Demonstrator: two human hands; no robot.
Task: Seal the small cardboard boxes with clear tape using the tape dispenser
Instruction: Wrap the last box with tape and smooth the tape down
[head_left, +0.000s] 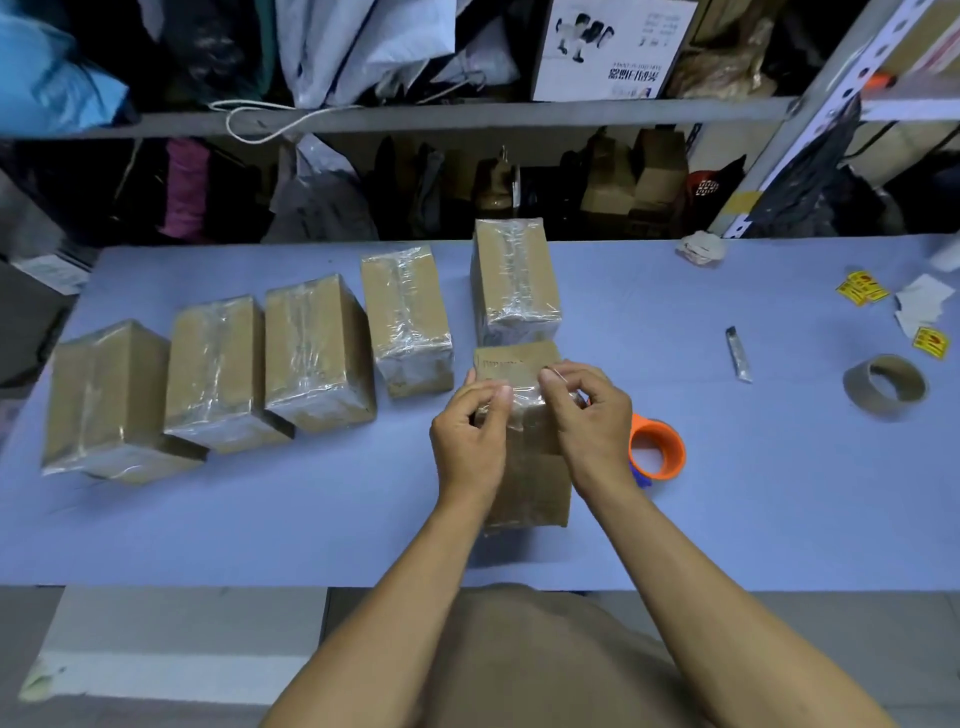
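A person stands at a pale blue surface with both bare forearms reaching forward over a small cardboard box that sits just in front of them. The left hand and the right hand meet at the far top edge of this box, each with fingers curled in a closed grip, thumb and forefinger pinching a strip of clear tape stretched between them across the box top. Just beside the right wrist, touching or nearly touching the box, lies the orange tape dispenser on the surface. Directly behind the held box stands another box already wrapped in shiny tape. To the left, four more taped boxes sit in a slanting row, close together. Well to the right lie a bare brown cardboard tape core, a small utility knife, some yellow stickers and scraps of white paper. Behind the surface, metal shelving holds bags and cartons.
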